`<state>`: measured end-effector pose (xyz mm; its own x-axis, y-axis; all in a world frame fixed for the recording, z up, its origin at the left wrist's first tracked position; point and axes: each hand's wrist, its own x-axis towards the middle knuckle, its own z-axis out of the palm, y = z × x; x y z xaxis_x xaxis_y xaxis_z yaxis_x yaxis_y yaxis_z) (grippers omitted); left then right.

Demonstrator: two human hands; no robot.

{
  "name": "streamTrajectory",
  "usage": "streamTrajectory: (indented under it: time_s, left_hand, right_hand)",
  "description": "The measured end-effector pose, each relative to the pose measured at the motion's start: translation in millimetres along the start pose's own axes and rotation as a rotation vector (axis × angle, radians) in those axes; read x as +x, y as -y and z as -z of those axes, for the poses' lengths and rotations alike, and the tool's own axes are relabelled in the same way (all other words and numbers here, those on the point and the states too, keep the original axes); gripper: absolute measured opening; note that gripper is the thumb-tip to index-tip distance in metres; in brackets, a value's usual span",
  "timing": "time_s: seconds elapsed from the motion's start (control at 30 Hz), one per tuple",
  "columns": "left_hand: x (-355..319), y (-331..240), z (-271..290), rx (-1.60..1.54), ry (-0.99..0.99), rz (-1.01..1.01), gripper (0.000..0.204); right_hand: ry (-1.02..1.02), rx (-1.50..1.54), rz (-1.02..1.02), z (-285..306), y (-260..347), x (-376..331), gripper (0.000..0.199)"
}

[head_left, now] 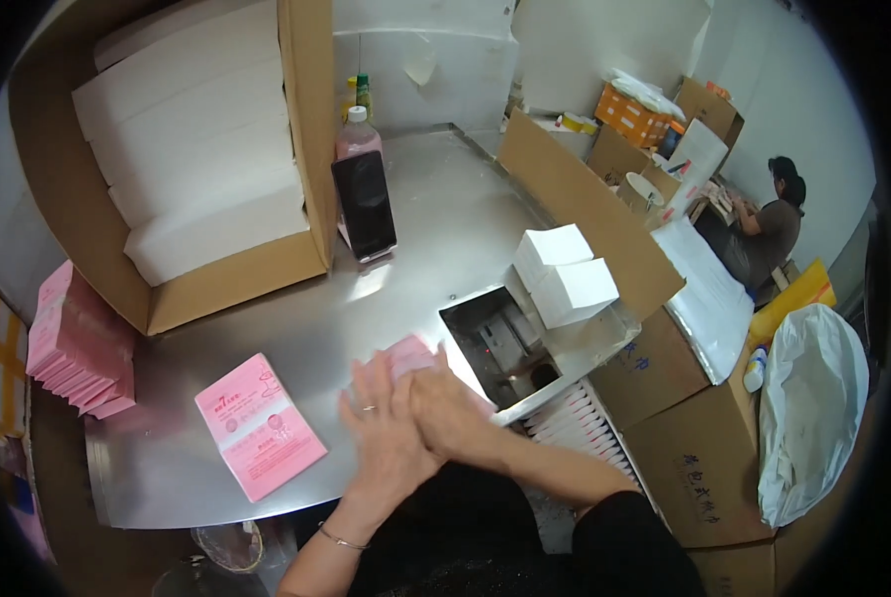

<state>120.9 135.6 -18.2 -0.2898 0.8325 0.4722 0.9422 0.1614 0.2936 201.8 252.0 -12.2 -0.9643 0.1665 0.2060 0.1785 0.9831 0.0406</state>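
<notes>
My left hand (381, 423) and my right hand (452, 408) lie together on the steel table (435, 214), pressing on a pink packet (408, 354) that shows just past the fingers. The left hand wears a ring. Most of that packet is hidden under the hands. A flat pink packet (259, 425) lies on the table to the left of my hands. To the right of my right hand a rectangular opening (500, 343) in the table shows a machine inside.
An open cardboard box (182, 159) holds white stacks at the back left. A black phone (365, 204) leans on a pink bottle (358, 139). A stack of pink packets (75, 343) sits far left. White blocks (565, 274) stand by the opening. Cardboard boxes (699, 438) and another person (769, 229) are right.
</notes>
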Motion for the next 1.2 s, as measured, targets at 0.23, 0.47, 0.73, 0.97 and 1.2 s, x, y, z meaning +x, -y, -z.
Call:
streamTrajectory:
  time_s: [0.23, 0.47, 0.73, 0.97, 1.2]
  left_hand:
    - [-16, 15, 16, 0.137, 0.088, 0.030, 0.061]
    - [2, -4, 17, 0.182, 0.104, 0.027, 0.065]
    - [5, 7, 14, 0.094, 0.076, -0.087, 0.056]
    - [5, -1, 15, 0.057, 0.204, -0.035, 0.050]
    - [-11, 10, -4, -0.149, 0.075, -0.167, 0.043]
  right_hand:
    - [-0.606, -0.224, -0.420, 58, -87, -51, 0.027]
    - [-0.569, -0.274, -0.684, 29, -160, -73, 0.019]
    - [-0.666, -0.157, -0.704, 29, -166, -76, 0.015]
    - [-0.612, -0.146, -0.730, 35, -163, -82, 0.018]
    - [-0.707, -0.094, -0.252, 18, -96, -61, 0.042]
